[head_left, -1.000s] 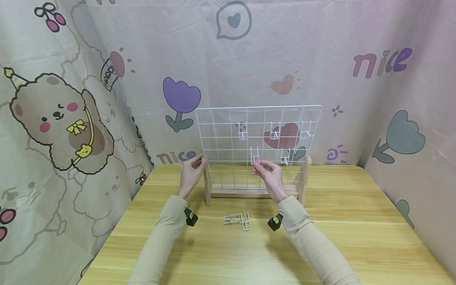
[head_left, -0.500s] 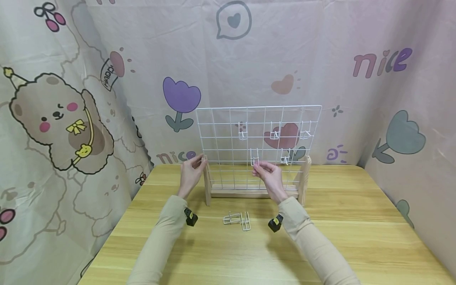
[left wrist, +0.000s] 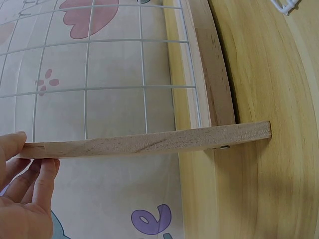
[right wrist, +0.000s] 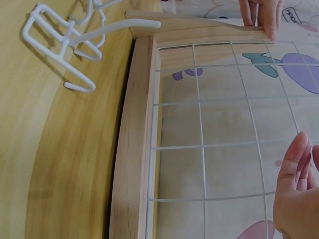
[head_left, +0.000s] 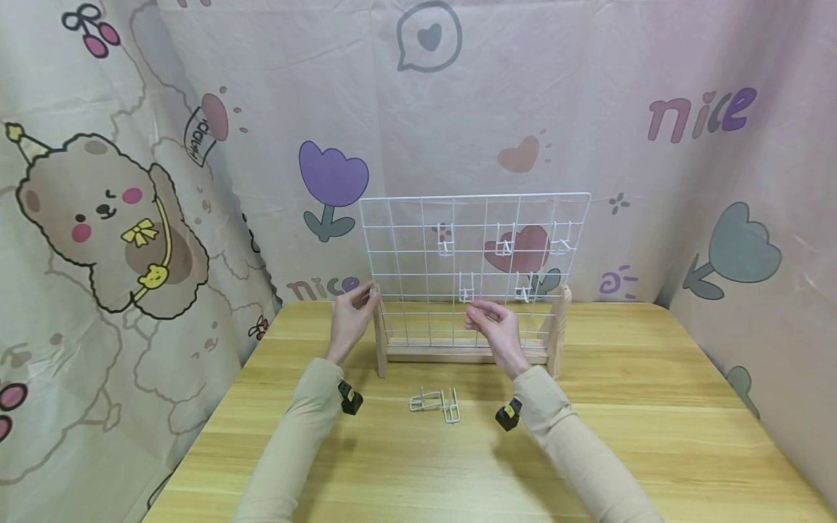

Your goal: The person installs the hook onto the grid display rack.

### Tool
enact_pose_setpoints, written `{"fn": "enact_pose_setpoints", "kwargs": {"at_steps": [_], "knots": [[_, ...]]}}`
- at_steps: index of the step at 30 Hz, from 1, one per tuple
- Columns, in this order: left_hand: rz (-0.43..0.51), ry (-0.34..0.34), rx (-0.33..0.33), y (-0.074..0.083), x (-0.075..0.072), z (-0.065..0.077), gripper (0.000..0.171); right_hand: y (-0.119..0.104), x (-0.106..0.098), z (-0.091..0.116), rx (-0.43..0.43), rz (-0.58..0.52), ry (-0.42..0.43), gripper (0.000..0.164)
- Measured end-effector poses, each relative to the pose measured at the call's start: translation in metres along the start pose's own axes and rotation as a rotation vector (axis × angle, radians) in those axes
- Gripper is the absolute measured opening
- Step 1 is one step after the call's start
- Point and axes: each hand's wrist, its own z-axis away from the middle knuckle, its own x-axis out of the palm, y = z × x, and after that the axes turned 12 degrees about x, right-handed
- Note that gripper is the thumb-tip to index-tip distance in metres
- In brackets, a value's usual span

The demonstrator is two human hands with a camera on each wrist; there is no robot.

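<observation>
A white wire grid panel (head_left: 422, 251) stands upright in a wooden stand (head_left: 445, 356). At its left side, my left hand (head_left: 351, 314) pinches the top of the wooden post (left wrist: 149, 144) between thumb and fingers. A white wire hook (head_left: 466, 293) hangs on the middle of the grid. Just below and to the right of that hook is my right hand (head_left: 500, 330), its fingers bent loosely with nothing seen between them. In the right wrist view a gap shows between thumb and fingertips (right wrist: 300, 142), close in front of the grid wires.
Several more hooks hang on the grid, among them one at upper centre (head_left: 504, 247) and one at far right (head_left: 561, 245). Two loose hooks (head_left: 426, 402) lie together on the wooden table (head_left: 418, 465) before the stand. A printed curtain (head_left: 418, 131) surrounds the table's back and sides.
My right hand has let go of the middle hook and drawn slightly down and away. That hook now hangs by itself on the grid. The left hand has stayed on the post.
</observation>
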Motion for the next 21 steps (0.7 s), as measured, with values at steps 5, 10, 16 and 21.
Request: {"fn": "enact_pose_setpoints", "kwargs": {"at_steps": [5, 10, 16, 21], "knots": [[0.012, 0.004, -0.010, 0.000, -0.001, 0.000, 0.038, 0.002, -0.002, 0.000, -0.001, 0.021, -0.007, 0.036], [0.015, 0.006, -0.007, 0.000, -0.001, 0.000, 0.038, 0.004, -0.003, 0.001, -0.009, 0.035, -0.001, 0.033], [0.010, 0.005, 0.002, 0.001, -0.001, 0.001, 0.038, 0.008, -0.007, 0.004, -0.001, 0.129, -0.027, 0.030], [-0.005, 0.006, 0.002, 0.002, 0.000, 0.001, 0.038, 0.014, -0.012, 0.008, -0.002, 0.278, -0.121, 0.035]]}}
